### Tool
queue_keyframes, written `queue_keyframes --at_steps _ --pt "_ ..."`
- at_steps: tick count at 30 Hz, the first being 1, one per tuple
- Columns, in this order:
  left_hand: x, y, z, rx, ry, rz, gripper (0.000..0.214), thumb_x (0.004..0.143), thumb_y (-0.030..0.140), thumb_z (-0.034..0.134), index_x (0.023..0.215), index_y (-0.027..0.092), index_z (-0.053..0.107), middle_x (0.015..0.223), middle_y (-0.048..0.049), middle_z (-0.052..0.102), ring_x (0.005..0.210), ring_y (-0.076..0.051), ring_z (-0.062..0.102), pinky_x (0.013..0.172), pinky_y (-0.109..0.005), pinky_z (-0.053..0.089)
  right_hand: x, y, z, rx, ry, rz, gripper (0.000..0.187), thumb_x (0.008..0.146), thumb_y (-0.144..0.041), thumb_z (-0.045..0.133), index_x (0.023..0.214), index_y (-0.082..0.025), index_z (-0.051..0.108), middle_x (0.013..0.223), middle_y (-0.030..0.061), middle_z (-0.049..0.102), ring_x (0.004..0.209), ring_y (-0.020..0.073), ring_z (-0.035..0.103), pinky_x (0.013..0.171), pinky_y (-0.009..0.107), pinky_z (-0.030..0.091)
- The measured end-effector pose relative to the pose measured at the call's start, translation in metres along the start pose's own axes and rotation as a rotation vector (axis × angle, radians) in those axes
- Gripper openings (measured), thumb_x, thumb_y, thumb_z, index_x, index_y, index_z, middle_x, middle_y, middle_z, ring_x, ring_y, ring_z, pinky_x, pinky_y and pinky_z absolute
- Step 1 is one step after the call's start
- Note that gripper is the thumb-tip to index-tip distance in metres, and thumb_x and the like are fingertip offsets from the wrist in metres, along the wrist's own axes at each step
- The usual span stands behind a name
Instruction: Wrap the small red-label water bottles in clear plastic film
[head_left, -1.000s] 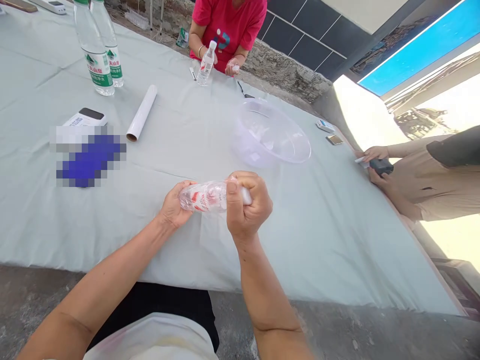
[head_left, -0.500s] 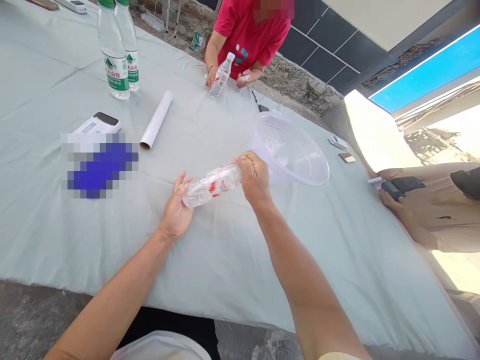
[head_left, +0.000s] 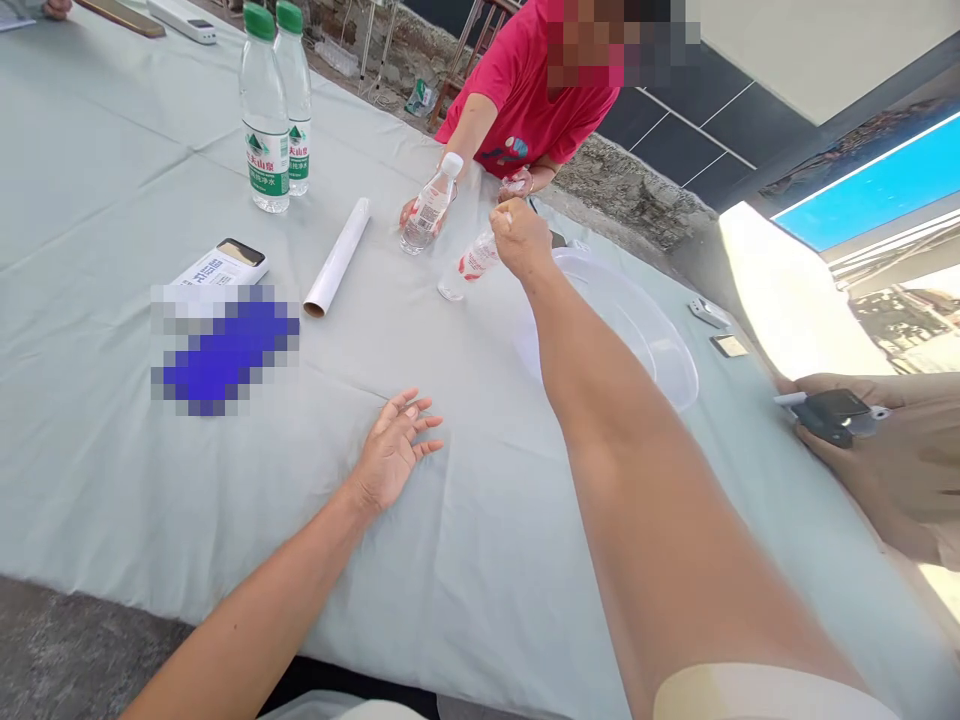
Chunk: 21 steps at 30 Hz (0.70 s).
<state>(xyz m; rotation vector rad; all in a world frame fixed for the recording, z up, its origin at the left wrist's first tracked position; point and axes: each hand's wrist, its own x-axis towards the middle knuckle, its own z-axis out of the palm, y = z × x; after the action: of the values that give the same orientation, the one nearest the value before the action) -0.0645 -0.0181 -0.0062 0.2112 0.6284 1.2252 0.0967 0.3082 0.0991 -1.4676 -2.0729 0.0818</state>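
Observation:
My right hand (head_left: 523, 238) reaches far across the table, closed round the top of a clear plastic bottle (head_left: 474, 264) with a red-and-white label. The bottle leans, its base at or just above the cloth; I cannot tell if it touches. My left hand (head_left: 394, 448) is over the cloth nearer to me, fingers spread, holding nothing. Just beyond the held bottle, a person in a red shirt (head_left: 517, 90) has a hand on a second bottle (head_left: 430, 207) with a white cap. That person's other hand (head_left: 516, 186) holds something clear, close to my right hand.
A clear plastic basin (head_left: 679, 370) sits beside my right forearm. To the left are a white roll (head_left: 337, 258), a white box (head_left: 217, 268), a blurred blue thing (head_left: 229, 352) and two green-capped water bottles (head_left: 265, 150). Another person (head_left: 900, 440) at the right edge holds a dark device.
My right hand has carried the bottle forward and away from my left hand, which has let go of its base. The person opposite has brought the second bottle lower and nearer.

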Motion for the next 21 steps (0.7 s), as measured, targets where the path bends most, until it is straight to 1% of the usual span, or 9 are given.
queue_keyframes --at_steps 3,6,8,11,13,15,16,18,21 --pt "0.001 0.0 0.0 -0.01 -0.002 -0.008 0.041 0.087 0.035 0.068 0.125 0.025 0.056 0.137 -0.0107 0.055 0.111 -0.021 0.062 0.084 -0.035 0.053 0.013 -0.004 -0.005 0.051 -0.131 0.178 0.051 0.09 -0.054 0.059 0.126 -0.019 0.055 0.131 0.018 0.059 0.096 0.0296 0.069 0.088 0.055 0.053" --pt "0.0 0.002 0.001 -0.024 0.011 -0.014 0.044 0.086 0.035 0.069 0.126 0.026 0.054 0.135 -0.0106 0.056 0.11 -0.021 0.062 0.083 -0.035 0.053 0.01 -0.019 -0.021 0.12 -0.216 0.279 0.068 0.091 -0.064 0.053 0.142 -0.02 0.044 0.146 0.0219 0.048 0.081 0.0224 0.07 0.076 0.046 0.056" --pt "0.0 0.003 0.002 -0.027 0.02 -0.015 0.045 0.086 0.034 0.069 0.127 0.026 0.053 0.133 -0.0105 0.057 0.108 -0.021 0.063 0.082 -0.035 0.053 0.002 -0.032 -0.035 0.1 -0.197 0.306 0.073 0.094 -0.067 0.045 0.146 -0.017 0.039 0.147 0.0254 0.046 0.078 0.0184 0.07 0.078 0.041 0.055" --pt "-0.002 0.004 0.004 -0.03 0.032 -0.013 0.045 0.086 0.032 0.068 0.128 0.026 0.052 0.13 -0.0102 0.059 0.105 -0.02 0.064 0.081 -0.034 0.053 -0.014 -0.051 -0.055 0.013 -0.039 0.315 0.072 0.098 -0.064 0.033 0.151 -0.015 0.034 0.139 0.0253 0.053 0.075 0.0157 0.069 0.087 0.042 0.05" --pt "-0.003 0.003 0.006 -0.03 0.044 -0.009 0.045 0.086 0.031 0.068 0.128 0.025 0.051 0.127 -0.01 0.06 0.103 -0.019 0.064 0.079 -0.033 0.052 -0.02 -0.06 -0.063 -0.053 0.118 0.31 0.063 0.103 -0.056 0.027 0.148 -0.015 0.038 0.126 0.0203 0.063 0.082 0.0187 0.07 0.093 0.044 0.047" --pt "-0.003 0.002 0.007 -0.025 0.06 -0.004 0.046 0.087 0.03 0.067 0.129 0.025 0.049 0.125 -0.0097 0.06 0.1 -0.018 0.064 0.078 -0.032 0.052 -0.021 -0.065 -0.064 -0.112 0.232 0.263 0.052 0.105 -0.045 0.026 0.142 -0.014 0.045 0.113 0.0158 0.068 0.101 0.0246 0.068 0.099 0.047 0.044" --pt "-0.004 0.001 0.007 -0.022 0.063 0.0 0.046 0.087 0.03 0.067 0.129 0.025 0.049 0.124 -0.0096 0.06 0.1 -0.018 0.064 0.078 -0.032 0.052 -0.019 -0.067 -0.061 -0.137 0.258 0.216 0.046 0.105 -0.041 0.03 0.139 -0.014 0.047 0.111 0.0148 0.068 0.111 0.0267 0.063 0.103 0.049 0.042" --pt "-0.004 -0.001 0.006 -0.014 0.059 0.009 0.046 0.088 0.03 0.066 0.131 0.025 0.048 0.123 -0.0097 0.06 0.1 -0.018 0.064 0.078 -0.032 0.052 -0.01 -0.069 -0.05 -0.173 0.243 0.092 0.04 0.102 -0.034 0.041 0.138 -0.018 0.048 0.122 0.0147 0.065 0.126 0.0291 0.053 0.11 0.053 0.037" --pt "-0.003 -0.003 0.005 -0.009 0.047 0.016 0.048 0.089 0.031 0.066 0.132 0.025 0.047 0.124 -0.0101 0.06 0.1 -0.018 0.064 0.079 -0.032 0.052 0.009 -0.072 -0.023 -0.202 0.128 -0.06 0.055 0.089 -0.025 0.061 0.142 -0.023 0.045 0.15 0.0143 0.047 0.14 0.0338 0.039 0.116 0.061 0.029"
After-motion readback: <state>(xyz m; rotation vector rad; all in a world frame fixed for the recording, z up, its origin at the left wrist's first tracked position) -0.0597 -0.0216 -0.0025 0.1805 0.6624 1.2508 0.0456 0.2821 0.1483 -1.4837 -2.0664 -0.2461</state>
